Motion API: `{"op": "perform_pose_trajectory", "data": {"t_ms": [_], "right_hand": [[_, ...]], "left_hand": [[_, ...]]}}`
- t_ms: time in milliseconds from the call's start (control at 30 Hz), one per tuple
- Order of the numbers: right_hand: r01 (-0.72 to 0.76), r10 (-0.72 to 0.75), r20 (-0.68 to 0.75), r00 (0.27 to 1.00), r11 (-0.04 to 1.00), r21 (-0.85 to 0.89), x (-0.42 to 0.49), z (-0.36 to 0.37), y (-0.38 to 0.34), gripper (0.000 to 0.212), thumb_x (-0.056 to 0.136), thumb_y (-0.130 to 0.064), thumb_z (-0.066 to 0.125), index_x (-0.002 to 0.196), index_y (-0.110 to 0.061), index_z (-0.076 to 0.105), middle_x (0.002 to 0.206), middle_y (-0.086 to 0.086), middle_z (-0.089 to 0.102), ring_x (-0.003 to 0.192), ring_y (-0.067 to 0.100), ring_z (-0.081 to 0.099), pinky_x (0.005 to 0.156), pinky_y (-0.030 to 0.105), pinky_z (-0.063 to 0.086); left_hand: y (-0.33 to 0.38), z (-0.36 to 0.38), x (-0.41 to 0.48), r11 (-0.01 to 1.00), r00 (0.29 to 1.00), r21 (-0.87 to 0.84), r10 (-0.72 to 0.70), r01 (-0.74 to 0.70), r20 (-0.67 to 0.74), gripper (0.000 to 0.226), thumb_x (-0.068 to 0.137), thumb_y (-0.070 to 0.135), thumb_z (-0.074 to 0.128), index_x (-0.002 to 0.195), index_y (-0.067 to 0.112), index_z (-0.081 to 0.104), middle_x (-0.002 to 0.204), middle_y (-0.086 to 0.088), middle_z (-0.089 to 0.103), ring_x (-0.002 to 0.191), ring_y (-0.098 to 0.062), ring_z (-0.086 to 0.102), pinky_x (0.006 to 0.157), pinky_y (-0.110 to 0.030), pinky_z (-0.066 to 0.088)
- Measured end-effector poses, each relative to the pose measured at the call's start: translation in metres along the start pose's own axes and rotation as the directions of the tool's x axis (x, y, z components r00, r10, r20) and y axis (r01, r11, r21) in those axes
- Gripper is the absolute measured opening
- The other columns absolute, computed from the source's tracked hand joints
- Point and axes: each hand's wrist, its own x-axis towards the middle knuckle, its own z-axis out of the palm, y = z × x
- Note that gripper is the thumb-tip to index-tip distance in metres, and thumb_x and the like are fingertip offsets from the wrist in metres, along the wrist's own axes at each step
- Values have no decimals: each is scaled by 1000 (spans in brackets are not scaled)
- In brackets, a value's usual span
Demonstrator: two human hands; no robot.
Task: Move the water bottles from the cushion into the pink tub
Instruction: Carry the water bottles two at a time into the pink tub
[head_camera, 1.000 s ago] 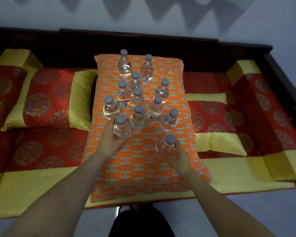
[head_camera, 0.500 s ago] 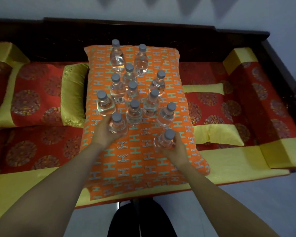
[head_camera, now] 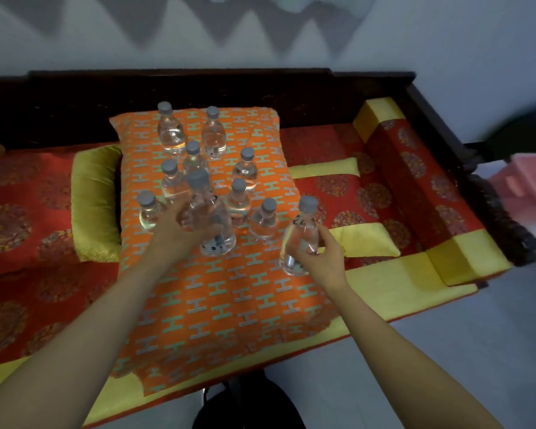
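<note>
Left grip (head_camera: 180, 230) and right grip (head_camera: 319, 258) hold bottles (head_camera: 212, 224) over cushion's (head_camera: 229, 305) bare front.

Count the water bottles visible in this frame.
10 bottles: one in the left hand, one in the right hand, eight standing on the orange cushion (). Others may hide behind the held ones.

Orange cushion (head_camera: 217, 292) — teal-and-grey H pattern; grey-capped clear bottles (head_camera: 170, 131); pink tub (head_camera: 526, 193).

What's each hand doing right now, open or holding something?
Left hand: grips one water bottle.
Right hand: grips a second water bottle.
</note>
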Motion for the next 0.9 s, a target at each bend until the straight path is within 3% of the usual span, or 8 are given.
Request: {"op": "perform_pose_trajectory", "data": {"t_ms": [167,267,367,500,567,700,900], "right_hand": [[-62,70,-175,982,997,52,-20,-66,-4,44,71,-25,81,108,-12,61,100,7,62,88,23,57,75,38,49],[-91,115,-337,935,992,86,-44,-128,-3,30,71,-20,82,92,-30,64,86,-11,68,79,8,63,72,31,53],[-108,161,-488,858,985,135,-71,-195,1,25,71,-18,81,83,-34,65,77,-11,68,75,11,64,70,36,55],[-127,195,-566,801,979,158,-101,-264,6,31,69,-17,82,95,-23,66,84,-6,69,77,9,65,68,25,52],[-124,205,-608,767,977,173,-118,-303,13,29,69,-13,82,90,-23,64,82,-7,67,70,1,63,62,19,52],[-145,206,-618,759,978,148,-155,-386,38,31,69,-9,81,89,-23,63,81,-6,65,65,-3,60,56,13,50],[-185,211,-634,744,977,108,-198,-520,77,38,71,-18,82,95,-35,58,93,-6,65,85,10,63,68,22,50]], "left_hand": [[41,54,7,994,983,-26,107,-104,146,77,50,40,91,118,19,61,114,-4,65,96,-15,61,79,-25,51],[74,101,3,988,951,-54,155,-146,267,77,47,44,86,114,15,62,102,-2,67,87,-12,60,77,-30,51],[110,153,-4,979,911,-75,202,-188,360,59,55,30,90,108,20,66,95,7,72,83,-6,65,71,-21,52],[148,219,-15,968,849,-104,250,-228,465,46,62,19,87,101,30,66,91,13,74,81,0,68,63,-15,52],[168,265,-27,963,817,-113,268,-245,510,49,62,17,87,100,36,63,89,19,73,80,6,67,63,-12,51],[199,361,-64,952,764,-107,295,-287,574,45,61,27,88,93,49,64,91,21,72,84,3,67,68,-17,52],[234,499,-114,940,727,-71,305,-335,616,52,59,30,89,105,25,65,103,4,71,99,-16,66,86,-40,55]]}}
